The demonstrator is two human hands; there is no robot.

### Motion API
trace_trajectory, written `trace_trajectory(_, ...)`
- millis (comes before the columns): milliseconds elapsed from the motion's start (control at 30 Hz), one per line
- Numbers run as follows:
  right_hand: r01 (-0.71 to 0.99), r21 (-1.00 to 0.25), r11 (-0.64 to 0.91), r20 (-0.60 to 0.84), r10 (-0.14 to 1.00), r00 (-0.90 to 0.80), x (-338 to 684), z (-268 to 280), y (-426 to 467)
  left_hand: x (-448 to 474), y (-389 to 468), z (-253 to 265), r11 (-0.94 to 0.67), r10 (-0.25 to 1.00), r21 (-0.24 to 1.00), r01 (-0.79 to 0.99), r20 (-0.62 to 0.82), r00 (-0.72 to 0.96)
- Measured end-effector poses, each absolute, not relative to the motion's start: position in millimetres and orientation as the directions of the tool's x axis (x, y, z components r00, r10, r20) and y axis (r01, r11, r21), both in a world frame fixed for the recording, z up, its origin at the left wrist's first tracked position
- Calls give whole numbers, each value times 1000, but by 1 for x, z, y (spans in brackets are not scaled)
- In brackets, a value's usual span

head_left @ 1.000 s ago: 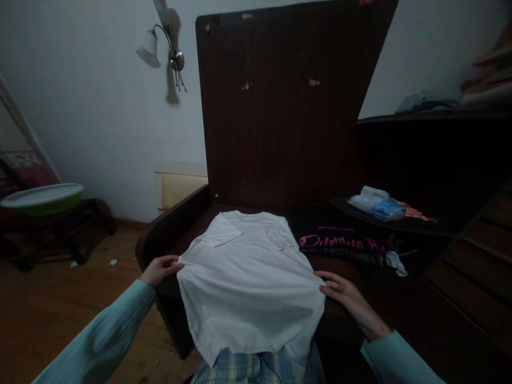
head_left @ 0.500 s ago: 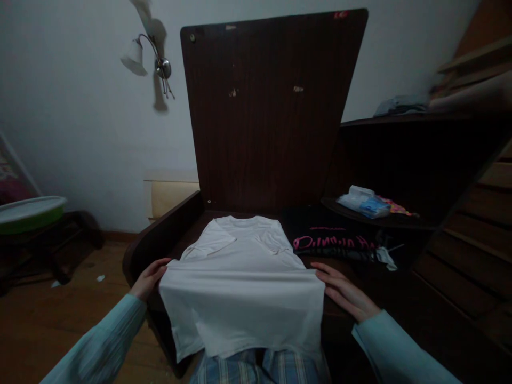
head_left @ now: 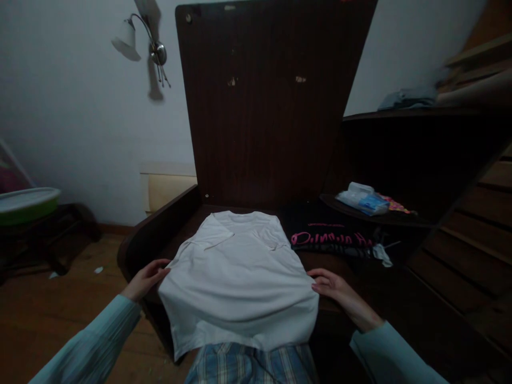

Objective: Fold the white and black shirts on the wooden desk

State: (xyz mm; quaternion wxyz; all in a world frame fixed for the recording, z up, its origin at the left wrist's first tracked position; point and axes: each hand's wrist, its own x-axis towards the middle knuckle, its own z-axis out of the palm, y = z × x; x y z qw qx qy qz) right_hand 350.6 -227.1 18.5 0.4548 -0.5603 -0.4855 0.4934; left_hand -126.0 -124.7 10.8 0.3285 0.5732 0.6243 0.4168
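Observation:
A white T-shirt (head_left: 240, 266) lies spread on the dark wooden surface, its collar at the far end and its short sleeves folded inward. The lower part hangs over the front edge and reaches the plaid cloth on my lap (head_left: 248, 365). At the shirt's left side edge, my left hand (head_left: 149, 278) has its fingertips closed on the fabric. My right hand (head_left: 336, 290) pinches the opposite side edge between thumb and fingers. Soft sagging creases run across the shirt between the two hands.
A black garment with pink lettering (head_left: 336, 237) lies to the right. Behind it, a corner shelf (head_left: 332, 205) bears a plastic packet (head_left: 362, 198). A tall dark panel (head_left: 272, 106) rises at the back. At left, a green basin (head_left: 30, 207) sits on a dark stand.
The ridge of fabric stretched between my hands has sunk, and the shirt now lies flatter with loose creases. My right hand has shifted slightly inward and down. The view has tilted downward a little.

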Motion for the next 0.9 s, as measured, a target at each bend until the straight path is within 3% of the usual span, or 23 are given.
trace_trajectory(300, 26, -994, -106, -101, 984, 147, 358, 25, -225, -125, -123, 23, -72, 984, 888, 455, 137, -112)
trace_trajectory(433, 140, -985, -102, -86, 990, 112, 355, 28, -227, -126, -121, 16, -25, 991, 860, 509, 88, -100)
trace_trajectory(567, 369, -925, -93, -86, 996, 34, 355, 23, -231, -132, -129, 12, -44, 999, 710, 703, 50, 11)
trace_trajectory(667, 558, -828, -47, -26, 999, 45, 351, 26, -236, -135, -134, 20, -163, 981, 544, 823, 177, 77)
trace_trajectory(767, 657, -753, 51, 102, 994, 39, 339, 37, -236, -125, -131, 30, -319, 934, 442, 838, 295, 200)
trace_trajectory(900, 698, -690, 191, 196, 978, -74, 311, 44, -217, -89, -115, 31, -475, 878, 373, 797, 265, 399)
